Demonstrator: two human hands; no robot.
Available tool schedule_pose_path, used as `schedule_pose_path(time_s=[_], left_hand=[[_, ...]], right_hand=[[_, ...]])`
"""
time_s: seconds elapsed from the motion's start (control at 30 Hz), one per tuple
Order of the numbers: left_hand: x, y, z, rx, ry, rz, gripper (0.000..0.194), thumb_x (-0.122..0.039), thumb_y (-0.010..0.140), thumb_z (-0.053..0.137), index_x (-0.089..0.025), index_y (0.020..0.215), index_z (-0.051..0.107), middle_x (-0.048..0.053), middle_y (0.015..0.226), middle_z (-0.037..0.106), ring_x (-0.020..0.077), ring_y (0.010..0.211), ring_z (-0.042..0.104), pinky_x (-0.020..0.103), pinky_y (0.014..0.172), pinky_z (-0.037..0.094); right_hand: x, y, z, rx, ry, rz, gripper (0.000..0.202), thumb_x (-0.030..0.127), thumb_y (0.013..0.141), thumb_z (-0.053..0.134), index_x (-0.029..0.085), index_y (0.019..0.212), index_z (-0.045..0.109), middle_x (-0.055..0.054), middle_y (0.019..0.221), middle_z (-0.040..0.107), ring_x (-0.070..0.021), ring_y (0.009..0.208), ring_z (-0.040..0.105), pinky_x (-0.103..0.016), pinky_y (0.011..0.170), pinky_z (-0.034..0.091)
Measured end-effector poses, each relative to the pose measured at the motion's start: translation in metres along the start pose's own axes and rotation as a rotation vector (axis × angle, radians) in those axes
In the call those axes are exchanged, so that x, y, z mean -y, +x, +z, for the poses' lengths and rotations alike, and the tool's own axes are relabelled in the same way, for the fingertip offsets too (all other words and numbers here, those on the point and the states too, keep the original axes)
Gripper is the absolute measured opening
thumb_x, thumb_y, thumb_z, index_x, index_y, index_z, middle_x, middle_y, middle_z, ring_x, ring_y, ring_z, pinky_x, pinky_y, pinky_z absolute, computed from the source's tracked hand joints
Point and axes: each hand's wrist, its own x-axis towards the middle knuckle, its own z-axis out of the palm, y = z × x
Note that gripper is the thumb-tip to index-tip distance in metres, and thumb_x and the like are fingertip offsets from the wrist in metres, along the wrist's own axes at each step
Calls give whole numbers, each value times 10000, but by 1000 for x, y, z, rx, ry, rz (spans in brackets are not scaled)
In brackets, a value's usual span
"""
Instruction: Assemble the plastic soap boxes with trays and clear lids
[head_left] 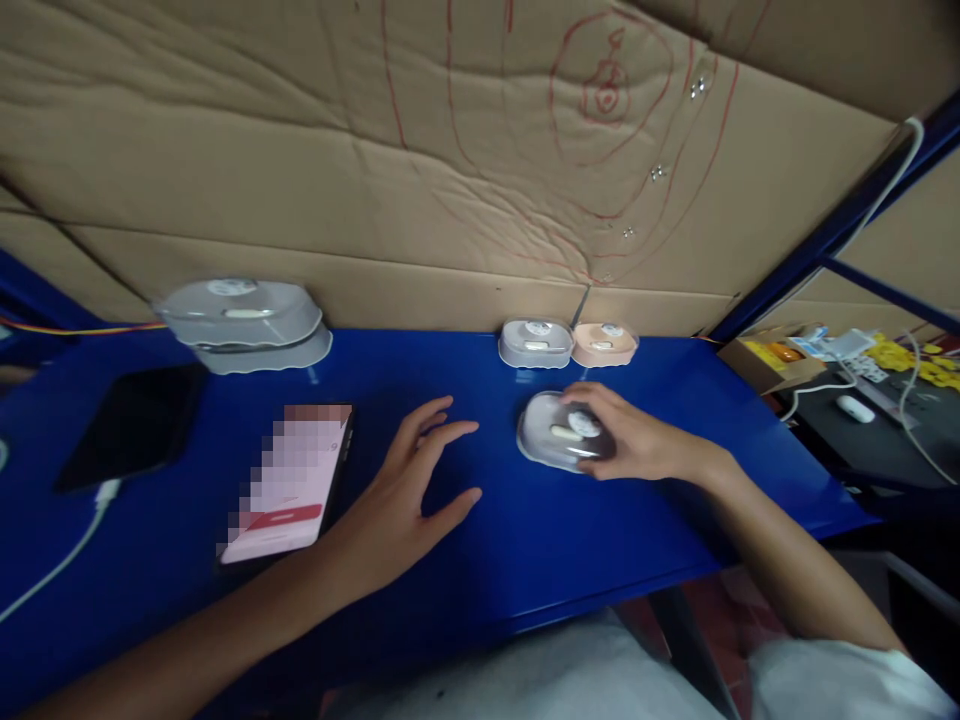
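Observation:
My right hand (626, 435) grips the right end of a grey oval box with a clear lid (551, 425), fingers and thumb on opposite sides. A round white sticker and a pale oblong piece show on its lid. My left hand (420, 475) hovers over the blue table with its fingers apart, holding nothing, between the gripped box and a phone with a lit screen (292, 490). Behind the gripped box, a similar grey box (534, 345) and a peach-coloured box (604, 346) stand side by side.
Two larger grey boxes (247, 320) are stacked at the back left of the blue table (480, 560). Below them lies a dark phone (135, 425) with a white cable (71, 560). A cardboard wall (315, 180) rises behind. A white mouse (855, 408) lies on the black table at right.

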Motion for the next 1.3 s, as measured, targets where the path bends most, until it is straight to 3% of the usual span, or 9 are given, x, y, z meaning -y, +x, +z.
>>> schedule_pose_path(time_s=[0.2, 0.27, 0.43, 0.63, 0.9, 1.0, 1.1, 1.2, 1.3], left_hand=[[3, 1, 3, 59, -13, -6, 403, -442, 996, 631, -335, 1382, 592, 92, 1687, 268, 406, 1546, 399, 627, 1263, 374], [5, 1, 4, 70, -16, -3, 396, -449, 997, 630, -338, 1376, 605, 91, 1691, 267, 406, 1546, 396, 623, 1260, 377], [9, 1, 5, 39, -26, 26, 374, -426, 985, 653, -361, 1353, 641, 71, 1671, 330, 398, 1520, 433, 598, 1260, 383], [5, 3, 2, 93, 29, 22, 340, -414, 1019, 600, -323, 1346, 632, 113, 1632, 378, 399, 1537, 409, 645, 1248, 374], [8, 0, 4, 117, 71, 40, 326, -358, 1039, 560, -337, 1362, 597, 96, 1633, 361, 360, 1545, 415, 631, 1246, 395], [8, 1, 3, 95, 77, 34, 354, -366, 1039, 567, -338, 1393, 562, 99, 1635, 360, 354, 1538, 432, 616, 1244, 408], [8, 3, 2, 26, 89, 29, 450, -358, 1040, 579, -351, 1476, 465, 107, 1651, 342, 340, 1537, 437, 599, 1245, 416], [11, 5, 1, -83, 113, 57, 612, -358, 1023, 628, -357, 1560, 336, 127, 1670, 316, 347, 1556, 403, 605, 1247, 407], [16, 5, 2, -129, 118, 89, 804, -392, 972, 722, -361, 1609, 232, 152, 1706, 272, 383, 1584, 351, 634, 1257, 375]], right_hand=[[-88, -102, -43, -144, -330, 484, 733, 506, 890, 753, 314, 1560, 526, -168, 1611, 531, -448, 1484, 497, -690, 1189, 393], [-117, -118, -58, -202, -390, 593, 676, 466, 902, 744, 228, 1517, 598, -266, 1581, 532, -517, 1463, 494, -734, 1155, 380], [-163, -103, -80, -260, -375, 599, 511, 340, 1032, 538, 98, 1471, 633, -299, 1550, 553, -413, 1443, 563, -525, 1179, 444], [-181, -59, -75, -288, -319, 560, 563, 401, 944, 645, 175, 1459, 644, -219, 1529, 607, -423, 1430, 580, -599, 1198, 457], [-125, 38, -37, -351, -242, 309, 782, 636, 1005, 559, 231, 1653, 391, -126, 1717, 401, -333, 1600, 366, -563, 1304, 320], [-87, 101, -3, -253, -214, 17, 806, 636, 1027, 538, 214, 1681, 328, -172, 1733, 352, -360, 1612, 332, -622, 1290, 307], [-54, 142, 26, -151, -250, -80, 755, 602, 1045, 527, 200, 1662, 361, -210, 1719, 357, -402, 1607, 310, -692, 1267, 282], [-22, 136, 43, -171, -224, -133, 581, 501, 1065, 549, 191, 1555, 519, -213, 1556, 536, -389, 1478, 460, -661, 1207, 388], [10, 94, 49, -196, -95, -244, 483, 454, 1047, 622, 230, 1474, 600, -164, 1388, 616, -332, 1359, 526, -585, 1171, 459]])
